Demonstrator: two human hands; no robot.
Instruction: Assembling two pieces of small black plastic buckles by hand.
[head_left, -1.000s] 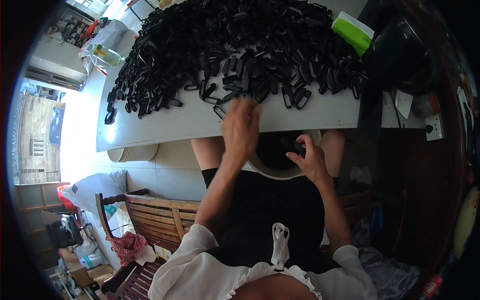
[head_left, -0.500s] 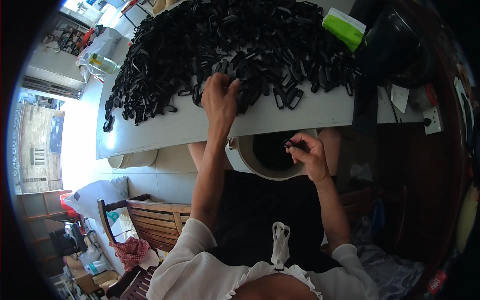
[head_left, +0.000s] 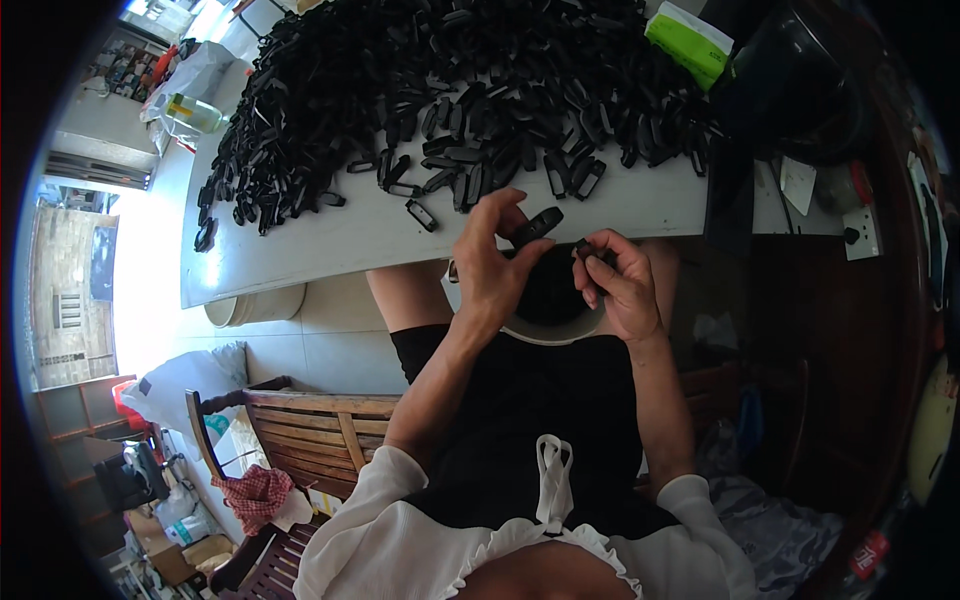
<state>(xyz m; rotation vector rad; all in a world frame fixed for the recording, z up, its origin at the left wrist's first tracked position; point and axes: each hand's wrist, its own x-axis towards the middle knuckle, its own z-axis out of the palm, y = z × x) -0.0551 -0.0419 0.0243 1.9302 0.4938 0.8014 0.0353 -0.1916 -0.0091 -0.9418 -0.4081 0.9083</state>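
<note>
In my left hand (head_left: 487, 270) a black oblong plastic piece (head_left: 538, 227) is pinched between thumb and fingers, just over the table's front edge. My right hand (head_left: 622, 287) is closed on a small dark part (head_left: 582, 250), its fingertips close to the oblong piece. The two held things look apart. Under both hands, a pale bucket (head_left: 553, 336) with dark contents stands between my knees. Beyond them a large heap of similar black oblong pieces (head_left: 470, 100) covers much of the white table (head_left: 300, 255). One loose piece (head_left: 421, 215) lies in front of the heap.
A green and white packet (head_left: 690, 45) and a large black container (head_left: 800, 90) stand at the table's right. A clear bottle (head_left: 195, 113) is at the far left. Another bucket (head_left: 258, 305) sits under the table, and a wooden bench (head_left: 310, 430) is at my left.
My left hand has come back from the heap toward my right hand, bringing a black oblong piece. My right hand has moved up slightly, still gripping the small part.
</note>
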